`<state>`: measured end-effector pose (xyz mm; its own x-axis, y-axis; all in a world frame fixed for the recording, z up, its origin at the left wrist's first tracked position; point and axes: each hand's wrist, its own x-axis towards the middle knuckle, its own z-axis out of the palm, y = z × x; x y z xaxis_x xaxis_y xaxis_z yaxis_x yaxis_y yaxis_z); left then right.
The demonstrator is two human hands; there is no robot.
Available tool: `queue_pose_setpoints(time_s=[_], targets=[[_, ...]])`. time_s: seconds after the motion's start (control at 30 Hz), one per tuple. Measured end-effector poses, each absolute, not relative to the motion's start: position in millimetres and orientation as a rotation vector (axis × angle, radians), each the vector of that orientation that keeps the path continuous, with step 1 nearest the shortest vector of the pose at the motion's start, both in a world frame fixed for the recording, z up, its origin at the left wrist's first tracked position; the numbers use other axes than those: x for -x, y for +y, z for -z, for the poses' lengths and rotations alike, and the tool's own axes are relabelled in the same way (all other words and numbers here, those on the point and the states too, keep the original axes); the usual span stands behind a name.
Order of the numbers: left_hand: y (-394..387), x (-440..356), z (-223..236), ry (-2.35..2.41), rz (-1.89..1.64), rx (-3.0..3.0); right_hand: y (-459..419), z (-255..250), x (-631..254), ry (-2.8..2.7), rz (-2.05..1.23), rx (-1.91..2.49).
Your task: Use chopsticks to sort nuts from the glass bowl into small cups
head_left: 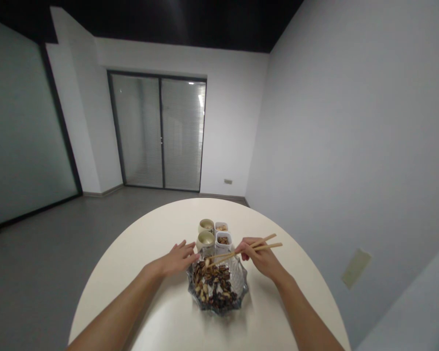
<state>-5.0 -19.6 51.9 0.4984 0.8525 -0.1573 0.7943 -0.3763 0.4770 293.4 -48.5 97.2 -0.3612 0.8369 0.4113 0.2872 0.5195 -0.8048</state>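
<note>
Two slim, pale wooden chopsticks (270, 246) were gripped in the right hand (258, 256), their tips among wrinkled brown nuts (222, 274) in a jagged-rimmed, patterned clear glass bowl (238, 279). Outstretched and grasping nothing, the left hand (181, 256) was at the bowl's left edge. Beyond the bowl, two rounded, gold-lined cups (205, 247) and two squarish white tubs (223, 247) stood clustered on a smooth, cream round table (168, 317).
</note>
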Motion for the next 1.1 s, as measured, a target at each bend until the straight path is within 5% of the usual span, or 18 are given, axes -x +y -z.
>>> queue_pose_setpoints(time_s=[1.1], targets=[[-21.0, 5.0, -51.8, 1.351, -0.166, -2.249, -34.7, -87.9, -319.2, -1.809, -0.755, 1.047]])
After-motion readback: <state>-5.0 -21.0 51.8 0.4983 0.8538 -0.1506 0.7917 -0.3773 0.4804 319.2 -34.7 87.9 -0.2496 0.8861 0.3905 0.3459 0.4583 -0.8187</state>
